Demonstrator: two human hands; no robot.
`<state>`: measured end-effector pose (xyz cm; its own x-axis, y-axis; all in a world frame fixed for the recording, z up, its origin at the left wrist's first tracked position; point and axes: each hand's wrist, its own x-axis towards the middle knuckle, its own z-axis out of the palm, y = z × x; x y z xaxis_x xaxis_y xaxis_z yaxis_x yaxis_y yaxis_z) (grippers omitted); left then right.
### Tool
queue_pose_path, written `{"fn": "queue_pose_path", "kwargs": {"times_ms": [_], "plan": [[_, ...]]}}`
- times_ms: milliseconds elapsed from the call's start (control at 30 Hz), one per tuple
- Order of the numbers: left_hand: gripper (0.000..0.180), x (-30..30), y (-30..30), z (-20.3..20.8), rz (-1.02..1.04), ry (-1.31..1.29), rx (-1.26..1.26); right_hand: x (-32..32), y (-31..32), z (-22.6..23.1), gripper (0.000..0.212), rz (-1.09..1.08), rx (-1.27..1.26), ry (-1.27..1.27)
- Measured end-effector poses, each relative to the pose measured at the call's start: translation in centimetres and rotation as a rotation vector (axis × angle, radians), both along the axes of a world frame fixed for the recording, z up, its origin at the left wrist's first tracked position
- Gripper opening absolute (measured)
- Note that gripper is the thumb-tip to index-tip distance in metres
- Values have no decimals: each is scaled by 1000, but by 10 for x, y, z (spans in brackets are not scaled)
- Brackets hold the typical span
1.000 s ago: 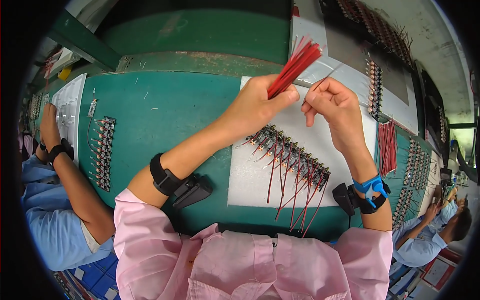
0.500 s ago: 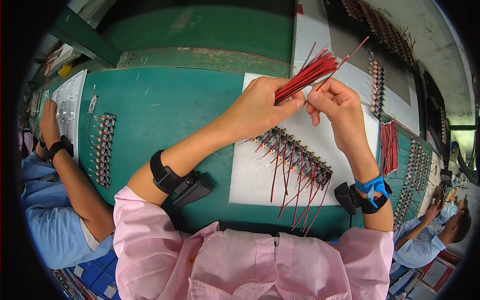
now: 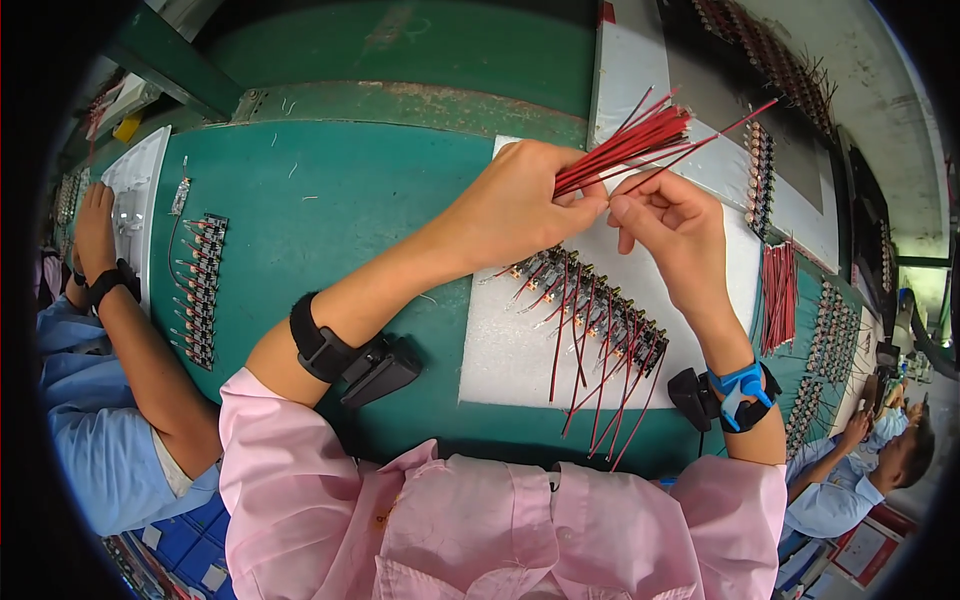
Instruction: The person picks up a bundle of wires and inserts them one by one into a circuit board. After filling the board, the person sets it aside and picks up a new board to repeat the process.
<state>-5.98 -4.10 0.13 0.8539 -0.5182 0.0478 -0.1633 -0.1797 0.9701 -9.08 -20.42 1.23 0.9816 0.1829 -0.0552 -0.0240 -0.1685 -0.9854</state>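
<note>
A bundle of thin red wires (image 3: 635, 142) is gripped in my left hand (image 3: 525, 205), its loose ends fanning up and to the right. My right hand (image 3: 672, 228) is closed beside the bundle, thumb and forefinger pinching a dark red wire (image 3: 735, 122) that slants up past the knuckles. Both sets of fingertips nearly meet. Below them, a row of small circuit boards (image 3: 598, 305) lies on a white foam sheet (image 3: 490, 365). Several red and black wires hang from the row toward me, past the sheet's near edge.
Another board strip (image 3: 204, 290) lies left on the green table (image 3: 330, 220), near a co-worker's arm (image 3: 150, 365). On the right are a second red wire bundle (image 3: 778, 298), a board row (image 3: 760, 178) and more board panels (image 3: 830, 330). Another person (image 3: 850, 470) sits far right.
The wire in my right hand has tipped lower and further to the right. The bundle in my left hand leans slightly more to the right. Both hands stay close together.
</note>
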Motion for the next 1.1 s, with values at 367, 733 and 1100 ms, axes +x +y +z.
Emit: {"fn": "queue_pose_path", "kwargs": {"times_ms": [367,733,1100], "plan": [[15,13,11,-13,-148,356,-20,6,4,-15,6,107,-244,-76],[21,29,22,-20,46,532,-178,5,21,-29,8,118,-399,-70],[33,28,23,-21,113,566,-301,3,24,-29,10,102,-439,-53]]}}
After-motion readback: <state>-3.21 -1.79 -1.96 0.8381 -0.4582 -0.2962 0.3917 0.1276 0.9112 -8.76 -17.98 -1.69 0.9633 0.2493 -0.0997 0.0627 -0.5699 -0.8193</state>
